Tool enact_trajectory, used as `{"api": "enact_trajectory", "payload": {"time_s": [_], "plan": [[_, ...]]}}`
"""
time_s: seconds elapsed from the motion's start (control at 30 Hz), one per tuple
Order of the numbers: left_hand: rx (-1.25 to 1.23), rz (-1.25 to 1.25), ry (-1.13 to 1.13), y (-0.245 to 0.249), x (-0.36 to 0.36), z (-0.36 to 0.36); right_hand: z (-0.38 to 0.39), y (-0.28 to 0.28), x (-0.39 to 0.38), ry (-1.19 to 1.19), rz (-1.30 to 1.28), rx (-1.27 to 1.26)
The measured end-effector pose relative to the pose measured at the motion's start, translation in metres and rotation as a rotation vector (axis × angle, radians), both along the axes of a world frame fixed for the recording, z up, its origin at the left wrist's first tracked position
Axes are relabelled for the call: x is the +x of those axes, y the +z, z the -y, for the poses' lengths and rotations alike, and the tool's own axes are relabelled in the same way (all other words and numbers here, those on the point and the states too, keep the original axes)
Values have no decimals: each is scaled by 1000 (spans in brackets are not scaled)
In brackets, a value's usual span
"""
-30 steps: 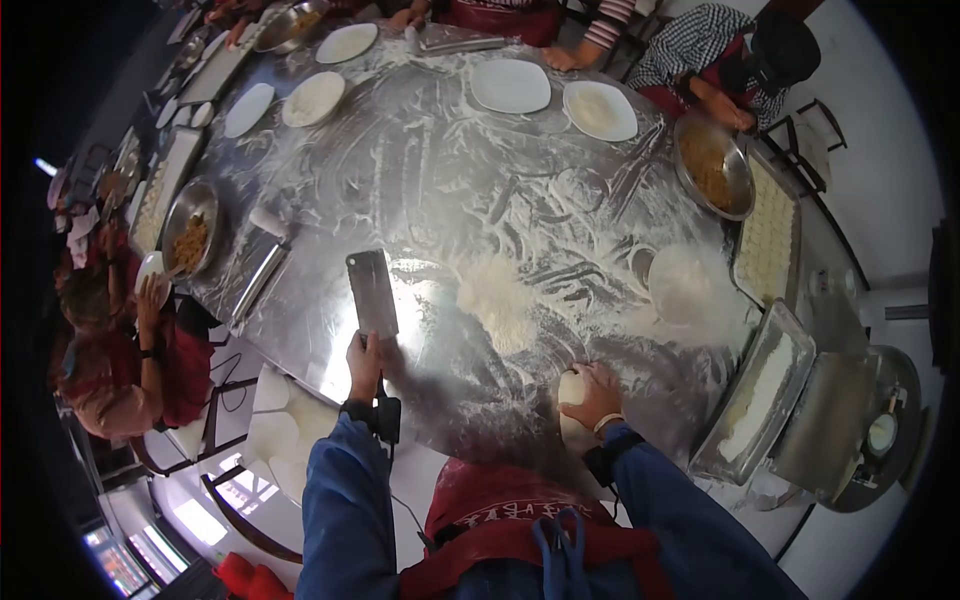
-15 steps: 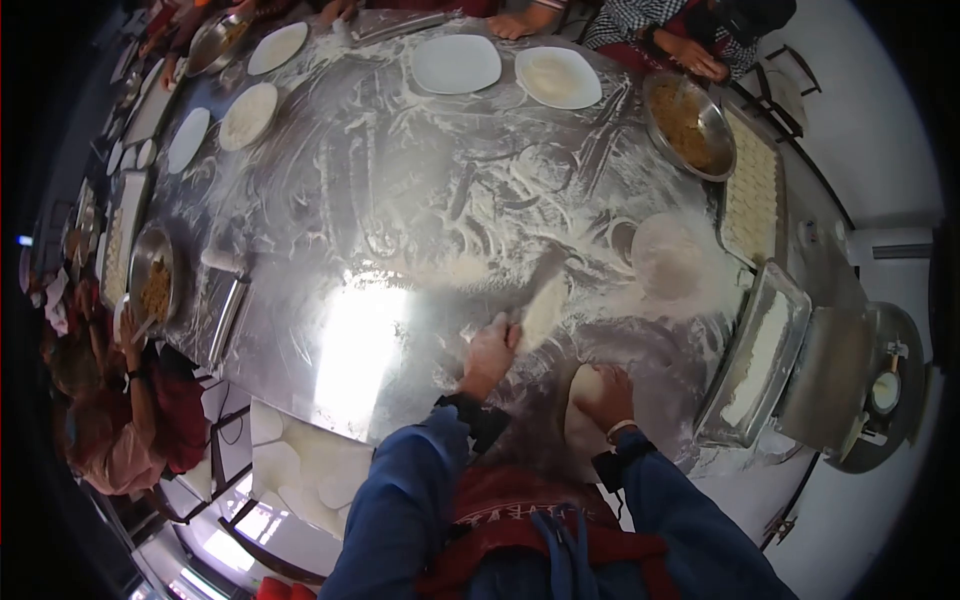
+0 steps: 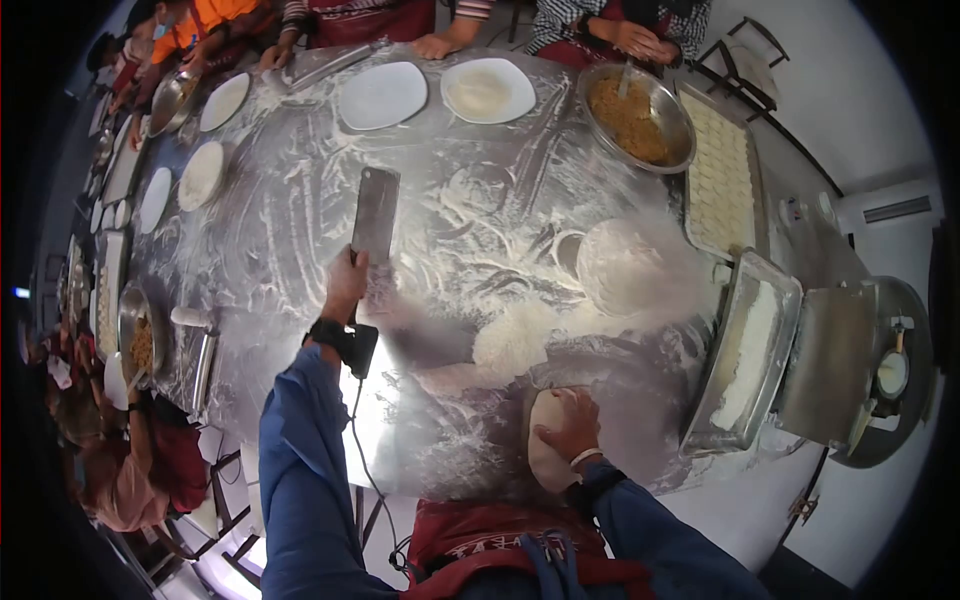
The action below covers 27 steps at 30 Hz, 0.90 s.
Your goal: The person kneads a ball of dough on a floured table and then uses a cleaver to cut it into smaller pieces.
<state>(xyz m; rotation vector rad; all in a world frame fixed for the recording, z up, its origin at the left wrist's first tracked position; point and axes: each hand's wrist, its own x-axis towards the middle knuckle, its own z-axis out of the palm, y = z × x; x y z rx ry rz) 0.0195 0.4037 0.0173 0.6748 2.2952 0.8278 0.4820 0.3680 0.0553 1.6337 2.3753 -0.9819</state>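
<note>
My left hand (image 3: 345, 283) is closed round the handle of a cleaver (image 3: 376, 215) with a broad rectangular blade. The blade points away from me over the floury steel table (image 3: 440, 190). My right hand (image 3: 571, 425) lies on a pale, long lump of dough (image 3: 545, 465) near the table's front edge, its thumb spread from the fingers. Between the hands and farther in is a small heap of flour (image 3: 512, 340). A round floured patch (image 3: 630, 268) lies beyond my right hand.
To the right stand a metal tray of flour (image 3: 748, 350), a tray of small dough pieces (image 3: 722, 180) and a bowl of filling (image 3: 640, 115). White plates (image 3: 383, 96) sit at the far side, where several people stand. A rolling pin (image 3: 204, 370) lies at the left.
My left hand has moved left and away from me, and the cleaver's broad face now shows. My right hand stays on the dough. The whole view has shifted.
</note>
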Motion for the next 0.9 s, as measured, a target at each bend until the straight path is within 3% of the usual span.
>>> {"api": "enact_trajectory", "payload": {"time_s": [0.03,0.07,0.13,0.27,0.37,0.47,0.57,0.63,0.7,0.77,0.83,0.9], "plan": [[-57,84,5,30,13,-14,-1,4,-1,-8,7,-7],[-66,89,-2,25,20,-24,-1,8,-3,-20,20,-28],[105,-155,-273,13,28,-40,-2,13,-7,-36,32,-55],[54,-110,-628,12,63,-71,-3,17,-12,-72,66,-71],[163,-165,-861,16,103,-68,-2,13,-10,-56,74,-50],[194,-113,-906,33,145,-36,-1,12,-7,-49,75,-48],[96,-136,-835,40,166,12,-1,6,-7,-52,95,-46],[159,39,-447,36,161,57,0,0,-6,-52,115,-18],[200,37,-140,36,155,108,1,-3,-3,-1,99,44],[87,162,200,40,147,158,0,4,-6,1,117,15],[148,271,452,26,146,209,-7,3,-6,13,125,-5],[156,272,534,27,160,238,-16,-8,8,96,-116,-45]]}}
